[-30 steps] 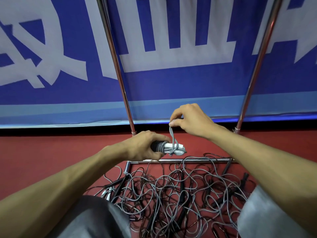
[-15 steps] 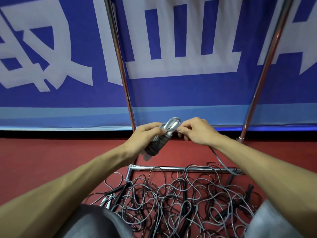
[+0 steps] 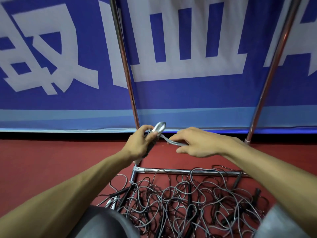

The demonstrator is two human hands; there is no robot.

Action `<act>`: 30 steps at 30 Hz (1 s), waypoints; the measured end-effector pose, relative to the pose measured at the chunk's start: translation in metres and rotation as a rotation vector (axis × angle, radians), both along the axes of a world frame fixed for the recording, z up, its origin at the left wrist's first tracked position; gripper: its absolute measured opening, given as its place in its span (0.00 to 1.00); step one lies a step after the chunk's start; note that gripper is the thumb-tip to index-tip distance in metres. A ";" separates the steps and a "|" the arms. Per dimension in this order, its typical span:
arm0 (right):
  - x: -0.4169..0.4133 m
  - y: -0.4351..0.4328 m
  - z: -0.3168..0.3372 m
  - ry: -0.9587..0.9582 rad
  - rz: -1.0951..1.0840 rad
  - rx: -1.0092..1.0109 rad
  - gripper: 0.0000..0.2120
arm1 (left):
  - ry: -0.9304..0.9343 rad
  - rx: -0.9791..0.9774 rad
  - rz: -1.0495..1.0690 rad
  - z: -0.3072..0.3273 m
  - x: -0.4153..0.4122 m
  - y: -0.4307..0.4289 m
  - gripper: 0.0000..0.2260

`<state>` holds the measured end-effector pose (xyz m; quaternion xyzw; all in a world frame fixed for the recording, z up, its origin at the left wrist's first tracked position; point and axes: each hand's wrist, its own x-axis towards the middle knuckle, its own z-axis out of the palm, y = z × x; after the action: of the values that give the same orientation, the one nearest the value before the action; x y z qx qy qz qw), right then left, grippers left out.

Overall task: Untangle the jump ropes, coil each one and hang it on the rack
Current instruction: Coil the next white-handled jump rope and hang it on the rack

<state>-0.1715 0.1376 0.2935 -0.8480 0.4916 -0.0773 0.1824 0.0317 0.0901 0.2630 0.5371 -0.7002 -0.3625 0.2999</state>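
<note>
My left hand (image 3: 139,145) grips a coiled grey jump rope (image 3: 158,129) by its dark handles, held upright in front of the rack's left pole. My right hand (image 3: 197,143) pinches a loop of that rope's grey cord (image 3: 175,142) and holds it out to the right of the bundle. Below, a tangled pile of grey jump ropes (image 3: 185,200) with black handles lies on the red floor. The chrome rack (image 3: 188,170) has a low crossbar and two slanted poles rising beyond my hands.
A blue banner (image 3: 171,93) with white characters stands close behind the rack. Red floor (image 3: 51,160) stretches to the left. My knees in grey fabric (image 3: 103,224) fill the bottom edge on both sides of the pile.
The bundle in my left hand rose and turned from lying sideways to upright. My right hand went from pulling the cord up above the bundle to drawing a loop out to the right.
</note>
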 end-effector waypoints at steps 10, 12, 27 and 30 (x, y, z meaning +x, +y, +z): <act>0.000 0.013 0.007 0.016 -0.049 -0.244 0.06 | -0.497 -0.083 -0.627 -0.002 -0.017 0.025 0.07; -0.006 0.009 0.007 -0.032 -0.153 -0.266 0.04 | -0.453 -0.104 -0.683 -0.002 -0.024 0.031 0.05; -0.026 -0.010 -0.010 -0.222 -0.368 -0.206 0.17 | 0.144 0.182 -0.370 0.017 -0.033 0.042 0.01; -0.027 -0.012 -0.012 -0.270 -0.314 -0.199 0.16 | 0.182 0.169 -0.237 0.019 -0.029 0.033 0.11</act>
<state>-0.1982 0.1253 0.2817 -0.7569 0.5784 -0.2658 0.1476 0.0032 0.1236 0.2821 0.4391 -0.6957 -0.4998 0.2710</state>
